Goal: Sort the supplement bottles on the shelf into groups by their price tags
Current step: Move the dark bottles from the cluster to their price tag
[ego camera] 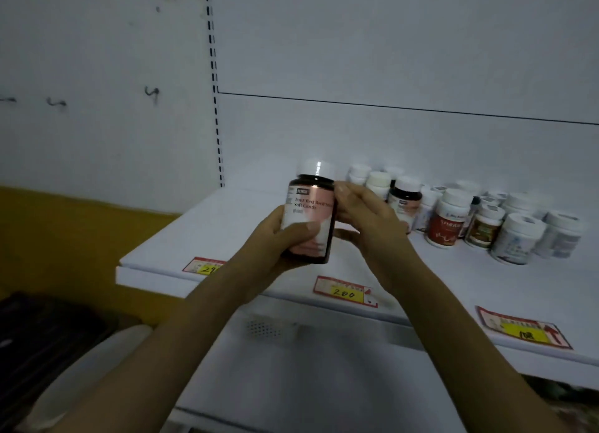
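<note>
A dark bottle (309,206) with a pink label and white cap is held upright above the white shelf (227,225). My left hand (275,238) grips its lower body, thumb across the label. My right hand (366,215) touches the bottle's right side with its fingertips. Several more supplement bottles (453,215) with white caps stand clustered at the shelf's back right. Three red and yellow price tags lie along the front edge: one at the left (202,265) partly hidden by my forearm, one reading 200 (345,291), and one at the right (523,327).
A slotted upright (215,86) runs up the white back panel. A lower white shelf (291,368) sits beneath. To the left are a yellow wall band (64,238) and a dark object (39,335) on the floor.
</note>
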`<act>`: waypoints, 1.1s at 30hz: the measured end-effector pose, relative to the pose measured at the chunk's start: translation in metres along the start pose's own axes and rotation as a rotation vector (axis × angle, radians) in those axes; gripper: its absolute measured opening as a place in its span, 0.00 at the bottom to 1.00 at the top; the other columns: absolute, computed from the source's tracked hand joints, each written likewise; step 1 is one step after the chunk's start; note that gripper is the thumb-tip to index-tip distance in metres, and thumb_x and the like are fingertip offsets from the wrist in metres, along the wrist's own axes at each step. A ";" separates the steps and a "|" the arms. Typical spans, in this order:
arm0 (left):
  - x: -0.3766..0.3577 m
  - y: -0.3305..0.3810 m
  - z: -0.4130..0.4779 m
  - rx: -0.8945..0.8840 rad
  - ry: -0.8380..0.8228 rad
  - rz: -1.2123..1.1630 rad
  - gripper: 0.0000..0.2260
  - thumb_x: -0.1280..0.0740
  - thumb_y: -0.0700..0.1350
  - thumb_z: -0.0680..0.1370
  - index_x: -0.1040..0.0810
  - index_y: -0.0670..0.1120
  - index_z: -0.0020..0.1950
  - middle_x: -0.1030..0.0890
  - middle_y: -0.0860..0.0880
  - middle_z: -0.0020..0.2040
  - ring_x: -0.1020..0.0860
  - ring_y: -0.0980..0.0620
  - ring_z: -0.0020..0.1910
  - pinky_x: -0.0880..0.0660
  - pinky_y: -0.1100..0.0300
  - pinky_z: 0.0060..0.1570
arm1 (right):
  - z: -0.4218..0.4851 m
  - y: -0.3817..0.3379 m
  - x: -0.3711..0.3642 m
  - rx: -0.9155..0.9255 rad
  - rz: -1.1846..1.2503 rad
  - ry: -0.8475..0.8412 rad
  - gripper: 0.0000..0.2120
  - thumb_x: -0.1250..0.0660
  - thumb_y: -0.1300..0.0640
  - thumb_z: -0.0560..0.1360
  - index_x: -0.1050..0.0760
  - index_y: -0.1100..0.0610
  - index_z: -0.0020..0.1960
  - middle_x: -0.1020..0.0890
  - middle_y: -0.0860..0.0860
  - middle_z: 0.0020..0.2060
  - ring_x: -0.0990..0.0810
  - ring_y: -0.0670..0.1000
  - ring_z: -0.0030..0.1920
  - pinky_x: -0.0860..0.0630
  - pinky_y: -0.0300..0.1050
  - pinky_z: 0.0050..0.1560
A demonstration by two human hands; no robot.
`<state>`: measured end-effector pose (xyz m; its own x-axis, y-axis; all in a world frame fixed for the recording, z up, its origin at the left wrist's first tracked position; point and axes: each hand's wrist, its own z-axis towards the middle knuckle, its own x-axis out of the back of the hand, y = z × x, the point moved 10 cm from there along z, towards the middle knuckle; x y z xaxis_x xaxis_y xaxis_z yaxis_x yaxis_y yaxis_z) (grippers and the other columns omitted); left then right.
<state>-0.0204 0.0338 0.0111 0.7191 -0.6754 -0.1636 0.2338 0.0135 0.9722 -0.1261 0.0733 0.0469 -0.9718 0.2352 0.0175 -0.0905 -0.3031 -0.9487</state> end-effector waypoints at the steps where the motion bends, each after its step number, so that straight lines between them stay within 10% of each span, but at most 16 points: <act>1: 0.001 0.000 -0.010 0.010 -0.036 -0.077 0.25 0.27 0.49 0.63 0.25 0.49 0.59 0.19 0.45 0.52 0.19 0.47 0.51 0.21 0.54 0.47 | -0.005 0.002 -0.008 0.005 0.008 -0.040 0.27 0.36 0.42 0.68 0.28 0.54 0.64 0.20 0.51 0.56 0.20 0.48 0.55 0.20 0.43 0.50; 8: 0.016 -0.001 -0.053 0.016 -0.066 -0.406 0.32 0.19 0.50 0.55 0.22 0.46 0.57 0.18 0.43 0.48 0.19 0.46 0.50 0.21 0.52 0.46 | -0.025 0.014 -0.046 -0.023 -0.010 -0.172 0.31 0.35 0.42 0.67 0.31 0.52 0.67 0.19 0.43 0.54 0.21 0.47 0.59 0.24 0.49 0.58; 14: 0.066 0.047 -0.066 -0.308 0.637 0.505 0.28 0.28 0.47 0.71 0.35 0.51 0.67 0.26 0.50 0.60 0.24 0.50 0.55 0.22 0.62 0.47 | -0.031 0.019 -0.073 -0.028 -0.049 -0.127 0.26 0.34 0.46 0.71 0.34 0.48 0.67 0.22 0.36 0.49 0.21 0.39 0.48 0.23 0.34 0.46; 19: 0.083 0.064 -0.065 -0.517 0.861 0.766 0.31 0.33 0.57 0.70 0.36 0.47 0.69 0.29 0.46 0.65 0.30 0.49 0.63 0.27 0.49 0.61 | -0.014 0.011 -0.108 0.004 -0.043 -0.056 0.24 0.34 0.52 0.74 0.36 0.50 0.69 0.22 0.44 0.56 0.22 0.44 0.56 0.24 0.33 0.48; 33: 0.180 0.037 -0.034 -0.429 0.330 0.740 0.39 0.28 0.49 0.71 0.48 0.50 0.75 0.29 0.51 0.68 0.29 0.58 0.62 0.32 0.70 0.55 | 0.076 0.077 -0.149 -0.135 -0.126 0.070 0.23 0.30 0.57 0.73 0.31 0.55 0.66 0.21 0.53 0.59 0.22 0.53 0.58 0.22 0.48 0.56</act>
<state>0.1399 -0.0621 0.0118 0.9174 -0.1411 0.3721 -0.1853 0.6759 0.7133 -0.0046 -0.0551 -0.0044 -0.9368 0.3281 0.1211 -0.1757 -0.1420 -0.9741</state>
